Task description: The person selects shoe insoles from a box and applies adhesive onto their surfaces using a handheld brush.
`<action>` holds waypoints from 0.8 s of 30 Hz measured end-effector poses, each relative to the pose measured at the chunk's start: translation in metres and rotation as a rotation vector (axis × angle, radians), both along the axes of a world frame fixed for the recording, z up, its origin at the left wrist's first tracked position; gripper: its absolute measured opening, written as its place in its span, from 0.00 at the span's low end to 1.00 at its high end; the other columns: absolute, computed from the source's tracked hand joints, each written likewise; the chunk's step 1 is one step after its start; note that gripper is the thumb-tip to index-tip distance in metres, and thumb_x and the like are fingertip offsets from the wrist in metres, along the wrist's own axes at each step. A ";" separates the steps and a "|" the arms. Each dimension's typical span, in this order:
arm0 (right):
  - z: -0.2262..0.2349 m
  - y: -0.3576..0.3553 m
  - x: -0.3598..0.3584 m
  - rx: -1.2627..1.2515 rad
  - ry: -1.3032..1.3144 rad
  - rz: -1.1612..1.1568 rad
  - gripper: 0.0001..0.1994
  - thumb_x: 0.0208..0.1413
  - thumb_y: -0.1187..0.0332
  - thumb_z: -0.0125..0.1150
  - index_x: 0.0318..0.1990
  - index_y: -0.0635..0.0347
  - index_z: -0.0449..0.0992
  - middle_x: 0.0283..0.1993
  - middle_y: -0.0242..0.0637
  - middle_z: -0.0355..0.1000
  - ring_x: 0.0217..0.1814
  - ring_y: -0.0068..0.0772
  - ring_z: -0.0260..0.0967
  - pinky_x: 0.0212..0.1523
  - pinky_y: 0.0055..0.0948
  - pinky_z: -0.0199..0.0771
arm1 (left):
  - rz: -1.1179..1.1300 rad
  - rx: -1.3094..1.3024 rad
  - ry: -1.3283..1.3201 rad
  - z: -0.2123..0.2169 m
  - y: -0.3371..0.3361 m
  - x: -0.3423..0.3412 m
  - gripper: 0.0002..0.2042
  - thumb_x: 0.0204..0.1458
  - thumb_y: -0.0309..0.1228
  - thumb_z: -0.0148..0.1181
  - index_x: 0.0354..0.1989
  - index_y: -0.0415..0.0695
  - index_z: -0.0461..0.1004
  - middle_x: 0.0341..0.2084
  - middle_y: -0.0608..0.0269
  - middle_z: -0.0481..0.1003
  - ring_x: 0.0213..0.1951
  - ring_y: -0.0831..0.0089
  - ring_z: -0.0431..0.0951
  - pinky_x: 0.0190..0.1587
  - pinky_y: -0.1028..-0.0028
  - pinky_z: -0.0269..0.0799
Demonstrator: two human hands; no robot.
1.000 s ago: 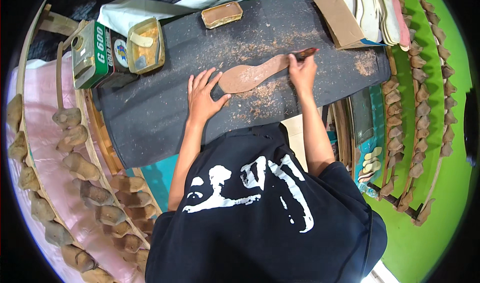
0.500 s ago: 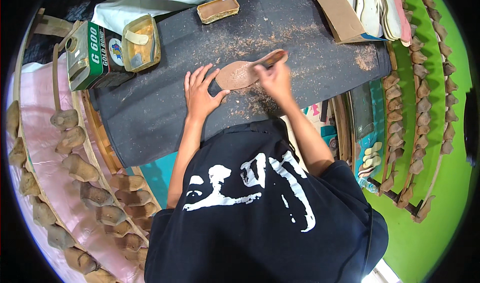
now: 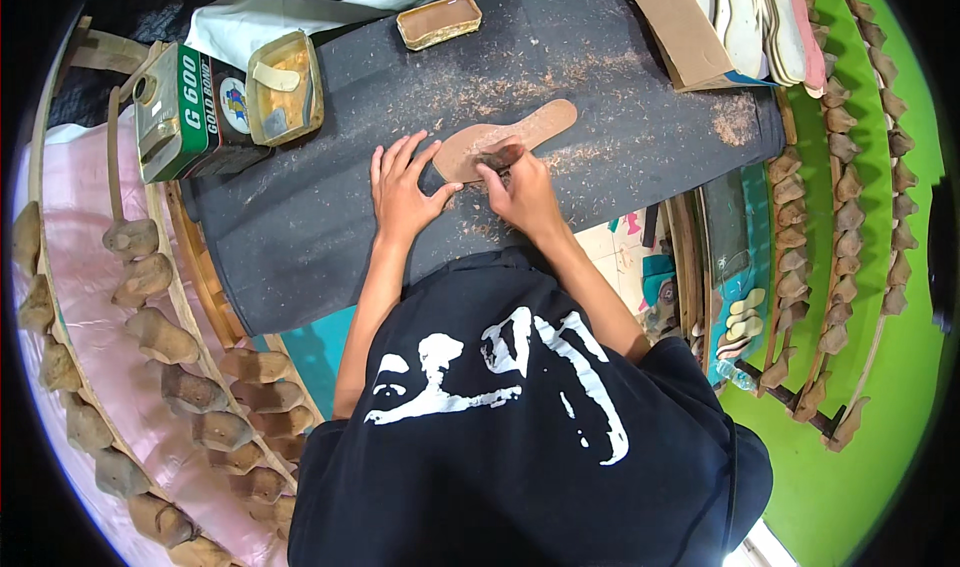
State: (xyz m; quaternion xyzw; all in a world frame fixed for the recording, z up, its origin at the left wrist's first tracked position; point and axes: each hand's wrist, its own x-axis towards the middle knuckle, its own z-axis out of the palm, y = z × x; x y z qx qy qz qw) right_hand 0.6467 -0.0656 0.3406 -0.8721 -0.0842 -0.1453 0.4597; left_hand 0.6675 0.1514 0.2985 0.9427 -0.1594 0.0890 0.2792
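Observation:
A tan shoe sole piece [image 3: 545, 125] lies aslant on the dark table cover, its broad end toward my left hand. My left hand [image 3: 402, 195] rests flat with fingers spread, thumb and forefinger framing that broad end at its edge. Over the broad part, my right hand [image 3: 527, 195] is closed round a short dark-brown hand tool [image 3: 507, 155]. The tool's working end sits low at the sole's surface, partly hidden by my fingers, so its exact kind does not show.
Brown shavings [image 3: 520, 89] litter the dark table cover [image 3: 300, 257]. A shallow brown-filled dish [image 3: 440, 22] stands at the back. At the left are a green-and-black can [image 3: 170, 117] and a tub [image 3: 262, 117]. A cardboard box [image 3: 675, 27] of soles stands right; wooden shoe lasts [image 3: 160, 337] hang both sides.
My right hand and the tool have moved left and nearer, from the narrow end of the sole to its broad part. My left hand has stayed in place.

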 end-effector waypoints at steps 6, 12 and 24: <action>-0.007 -0.075 0.037 0.027 0.091 -0.294 0.13 0.59 0.66 0.71 0.39 0.68 0.75 0.30 0.50 0.79 0.29 0.45 0.80 0.32 0.40 0.79 | 0.006 0.001 0.000 0.001 -0.001 0.000 0.35 0.41 0.55 0.80 0.60 0.55 0.82 0.67 0.66 0.73 0.70 0.59 0.68 0.78 0.48 0.49; 0.007 -0.089 0.044 -0.355 -0.022 -0.160 0.08 0.54 0.79 0.60 0.42 0.62 0.72 0.37 0.49 0.75 0.42 0.58 0.76 0.44 0.51 0.78 | 0.011 0.009 0.003 0.001 0.000 -0.002 0.35 0.40 0.55 0.80 0.60 0.55 0.82 0.67 0.66 0.74 0.70 0.60 0.68 0.78 0.48 0.50; -0.050 -0.060 0.028 0.103 0.173 -0.265 0.19 0.57 0.61 0.77 0.33 0.64 0.72 0.26 0.40 0.77 0.26 0.29 0.73 0.27 0.36 0.73 | 0.015 -0.016 -0.029 -0.001 -0.001 -0.001 0.36 0.39 0.54 0.81 0.60 0.55 0.82 0.67 0.67 0.75 0.70 0.59 0.70 0.77 0.47 0.52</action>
